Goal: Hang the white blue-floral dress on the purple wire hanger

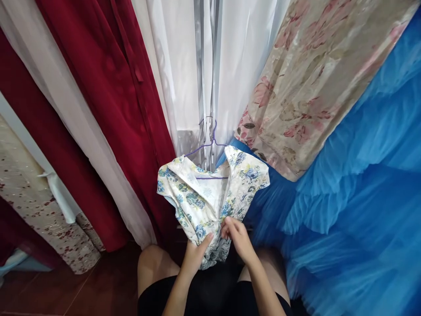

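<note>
A cap-sleeved floral dress (194, 199), white with blue flowers and green leaves, hangs on a purple wire hanger (205, 145) in front of me. Its neck opening spreads into a V, and the hanger's lower bar shows inside. My left hand (196, 254) grips the lower left side of the cloth, thumb on top and fingers hidden behind. At the foot of the V, the fingers of my right hand (237, 237) are pinched together on the zipper line. The zip pull itself is hidden. Below my hands the cloth is bunched.
Dark red drapes (108, 87), white fabric (177, 66) and grey ribbons (215, 66) hang behind. To the right are a pink-flowered cloth (305, 87) and blue ruffled tulle (355, 210). Red-brown floor tiles (105, 285) lie at lower left. My knees (156, 263) are below.
</note>
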Tool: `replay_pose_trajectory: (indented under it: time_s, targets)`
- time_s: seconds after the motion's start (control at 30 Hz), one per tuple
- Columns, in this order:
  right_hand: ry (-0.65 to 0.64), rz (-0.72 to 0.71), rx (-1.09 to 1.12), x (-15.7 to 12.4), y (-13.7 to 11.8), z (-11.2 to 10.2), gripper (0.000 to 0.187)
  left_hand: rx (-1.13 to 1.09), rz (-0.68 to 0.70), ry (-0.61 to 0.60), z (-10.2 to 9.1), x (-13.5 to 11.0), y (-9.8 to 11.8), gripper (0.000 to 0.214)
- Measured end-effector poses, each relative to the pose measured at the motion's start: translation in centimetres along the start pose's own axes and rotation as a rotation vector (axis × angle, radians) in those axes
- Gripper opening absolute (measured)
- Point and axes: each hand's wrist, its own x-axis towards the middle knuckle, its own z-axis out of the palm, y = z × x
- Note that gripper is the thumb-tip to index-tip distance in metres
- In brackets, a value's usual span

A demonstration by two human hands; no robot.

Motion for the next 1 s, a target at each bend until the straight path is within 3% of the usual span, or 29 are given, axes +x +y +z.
replay_pose_trajectory:
  time_s: [0.07, 0.23, 0.33, 0.4, 0.43, 0.5, 0.57, 0.63, 0.83, 1.0]
  targets:
    - [-0.207, 0.054, -0.046, 0.6, -1.3, 1.1, 0.039, 0.016, 0.023, -0.012, 0.3, -0.3, 0.2, 0.069]
    - [-0.173, 0.093, -0.073, 1.3, -2.8, 1.5, 0.034, 0.077, 0.035, 0.026, 0.3, -1.2, -0.1, 0.061]
    - [-0.145, 0.188, 0.007, 0.5, -3.0, 0.7, 0.035, 0.180, 0.167, 0.336, 0.0, -1.3, -0.3, 0.064]
    - [-0.175, 0.240, 0.011, 0.0, -3.3, 0.1, 0.035, 0.319, 0.411, 0.550, 0.1, -1.1, -0.2, 0.061]
    - [-0.209, 0.255, -0.001, -0.3, -3.5, -0.2, 0.035, 0.401, 0.538, 0.573, 0.3, -1.0, -0.1, 0.056]
    - [-0.286, 0.255, -0.031, -0.6, -4.0, -0.5, 0.036, 0.549, 0.678, 0.424, 1.2, -0.8, 0.1, 0.043]
    - [-0.320, 0.221, -0.044, -0.9, -4.3, -0.6, 0.035, 0.622, 0.640, 0.161, 2.4, -0.5, 0.4, 0.021]
    - [-0.295, 0.180, -0.045, -1.1, -4.2, -0.5, 0.034, 0.626, 0.559, 0.005, 3.4, -0.1, 0.6, 0.004]
    - [-0.120, 0.133, 0.038, 0.8, -4.0, -0.3, 0.029, 0.688, 0.497, -0.216, 3.6, 1.1, 2.0, 0.013]
    - [-0.079, 0.060, 0.033, 6.7, -8.4, -0.3, 0.032, 0.961, 0.513, -0.394, 2.5, 1.6, 4.6, 0.011]
